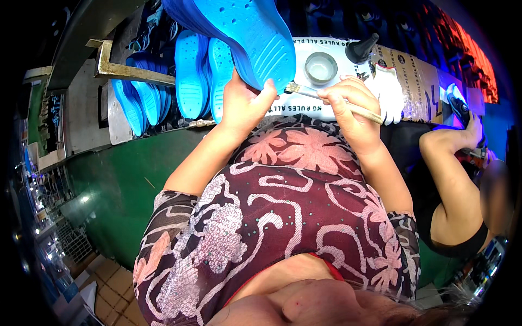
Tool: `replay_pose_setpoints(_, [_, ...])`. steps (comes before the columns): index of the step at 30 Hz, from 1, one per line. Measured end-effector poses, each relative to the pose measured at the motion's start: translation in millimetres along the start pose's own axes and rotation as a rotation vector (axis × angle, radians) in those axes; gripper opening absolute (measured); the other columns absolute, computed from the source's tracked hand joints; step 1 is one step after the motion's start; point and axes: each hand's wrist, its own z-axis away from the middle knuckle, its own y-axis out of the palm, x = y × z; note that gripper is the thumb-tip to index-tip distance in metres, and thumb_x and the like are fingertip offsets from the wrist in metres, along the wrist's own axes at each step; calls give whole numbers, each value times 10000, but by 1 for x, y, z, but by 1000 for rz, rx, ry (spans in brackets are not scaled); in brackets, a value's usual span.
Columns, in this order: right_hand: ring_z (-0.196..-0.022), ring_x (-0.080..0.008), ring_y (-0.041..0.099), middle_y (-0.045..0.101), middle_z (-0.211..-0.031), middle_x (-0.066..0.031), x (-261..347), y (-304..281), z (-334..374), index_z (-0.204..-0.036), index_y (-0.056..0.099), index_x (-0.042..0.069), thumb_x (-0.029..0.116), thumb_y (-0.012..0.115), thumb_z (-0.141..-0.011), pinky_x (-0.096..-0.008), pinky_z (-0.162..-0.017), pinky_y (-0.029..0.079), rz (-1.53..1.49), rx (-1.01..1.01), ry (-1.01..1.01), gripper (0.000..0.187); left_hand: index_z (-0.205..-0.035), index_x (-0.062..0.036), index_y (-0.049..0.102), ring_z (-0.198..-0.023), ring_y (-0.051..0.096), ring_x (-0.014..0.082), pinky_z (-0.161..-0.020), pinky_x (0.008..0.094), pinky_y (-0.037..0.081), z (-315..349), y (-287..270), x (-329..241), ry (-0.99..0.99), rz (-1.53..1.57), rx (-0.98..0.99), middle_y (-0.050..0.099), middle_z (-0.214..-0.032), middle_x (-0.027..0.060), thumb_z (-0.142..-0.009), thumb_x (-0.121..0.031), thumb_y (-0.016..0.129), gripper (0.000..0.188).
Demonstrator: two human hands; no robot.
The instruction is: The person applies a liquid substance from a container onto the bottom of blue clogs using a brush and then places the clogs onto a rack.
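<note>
My left hand grips the near end of a bright blue shoe sole, with the thumb along its edge. Small holes and curved ridges mark the sole's face, and its far end runs out of the top of the view. In my right hand is a flat brush, its light handle held between thumb and fingers. The bristles meet or nearly meet the sole's near right edge, close to my left fingertips. A small round bowl with pale contents stands just beyond the brush, on a white printed sheet.
More blue soles lie at the left by a wooden frame. Beyond my right hand are a black cone-shaped container, a white glove and cardboard. At the right, a co-worker's arm reaches to a dark shoe part.
</note>
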Motion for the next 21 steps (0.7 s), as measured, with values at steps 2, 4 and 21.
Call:
replay_pose_setpoints(2, [-628,-208,554,627,-673,-64,1,3,0,-767,673,28,134,622,-827,-313,-646,410,62,28,3,132,-1139,97,397,-695,649,196,-629,303,550,-1,2,-5,9,33,-12,621,-910,176,-797,-99,591,440])
replay_pose_setpoints(4, [-625,-205,555,630,-673,-64,0,3,2,-763,672,28,135,619,-831,-312,-646,408,62,27,33,137,-1142,98,394,-699,651,199,-633,306,551,-1,1,-7,18,67,-22,621,-911,178,-796,-102,590,445])
replay_pose_setpoints(21, [-596,-205,532,614,-649,-66,-2,-7,2,-748,661,30,135,609,-834,-320,-660,400,95,-11,-28,145,-1160,62,394,-601,616,174,-517,258,512,-2,-9,-8,-13,94,40,615,-844,153,-816,-70,538,396])
